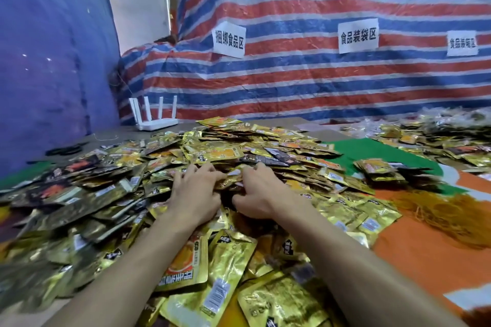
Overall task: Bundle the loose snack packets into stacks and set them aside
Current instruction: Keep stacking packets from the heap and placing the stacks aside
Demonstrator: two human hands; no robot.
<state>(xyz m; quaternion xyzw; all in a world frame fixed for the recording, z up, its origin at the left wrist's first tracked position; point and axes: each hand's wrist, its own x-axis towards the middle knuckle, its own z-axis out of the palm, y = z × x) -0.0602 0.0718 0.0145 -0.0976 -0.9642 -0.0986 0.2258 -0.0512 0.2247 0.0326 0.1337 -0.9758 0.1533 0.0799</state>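
A big heap of loose gold and black snack packets [212, 151] covers the table in front of me. My left hand [195, 194] and my right hand [256, 191] lie side by side on the middle of the heap, fingers curled into the packets. Between them they hold a few gold packets [231, 180] gathered together. A small stack of packets [380, 170] lies apart on the right, on the green cloth.
A mass of orange rubber bands [446, 210] lies on the orange cloth at right. More packets [438, 138] are heaped at the far right. A white router [155, 117] stands at the back left against the striped tarpaulin [292, 82] with paper signs. Black scissors [66, 150] lie at left.
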